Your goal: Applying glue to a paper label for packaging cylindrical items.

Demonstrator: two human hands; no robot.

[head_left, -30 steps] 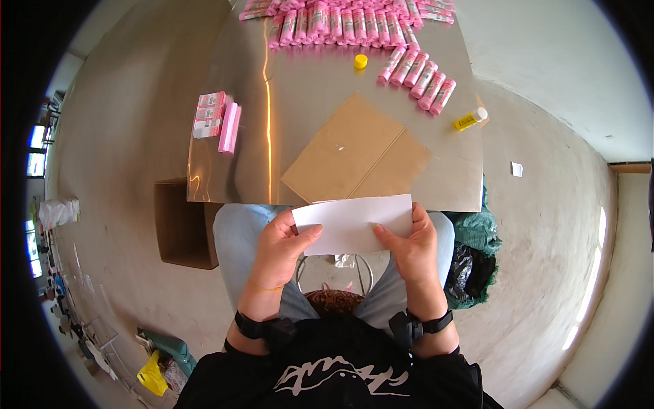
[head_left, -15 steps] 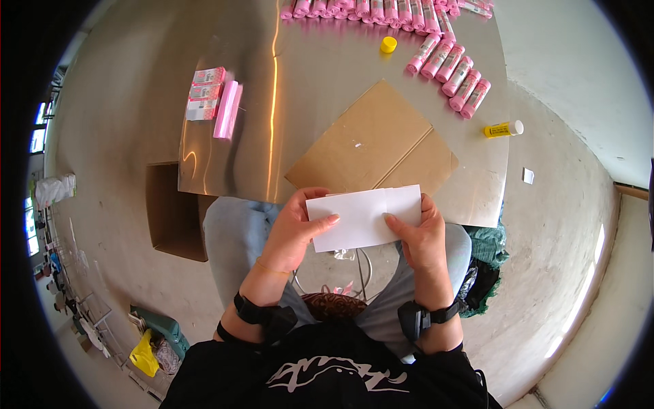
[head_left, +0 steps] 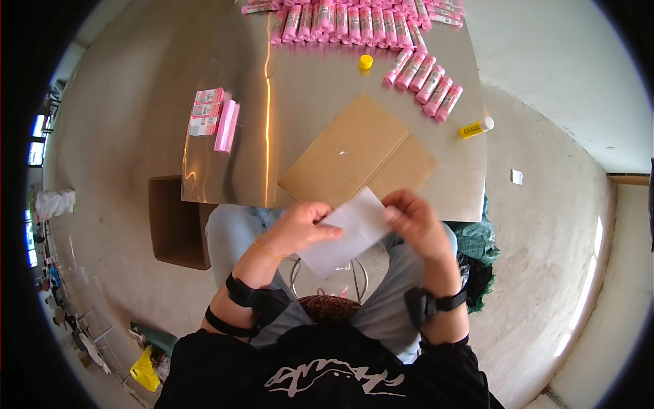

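Over my lap, at the table's near edge, my left hand point(head_left: 300, 230) grips white paper point(head_left: 355, 228) with its thumb on top. The paper is tilted, and whether it is one sheet or several cannot be made out. My right hand point(head_left: 417, 221), somewhat blurred, pinches the paper's upper right edge between thumb and fingers. Just beyond both hands a flat piece of brown cardboard point(head_left: 347, 146) with a crease lies on the metal table point(head_left: 238, 170). A tiny white scrap point(head_left: 342, 153) rests on it.
Many pink rolls point(head_left: 340, 24) line the far edge, with several more pink rolls point(head_left: 430, 83) at right. A yellow cap point(head_left: 366, 62) and a yellow glue stick point(head_left: 475, 127) lie nearby. At left are small printed stacks point(head_left: 206, 111) beside a pink roll point(head_left: 226, 127); an open cardboard box point(head_left: 167, 225) stands below.
The paper has turned from nearly level to a steep slant, its right end now higher. My right hand has shifted up along its edge. The table appears slightly lower and further left in view.
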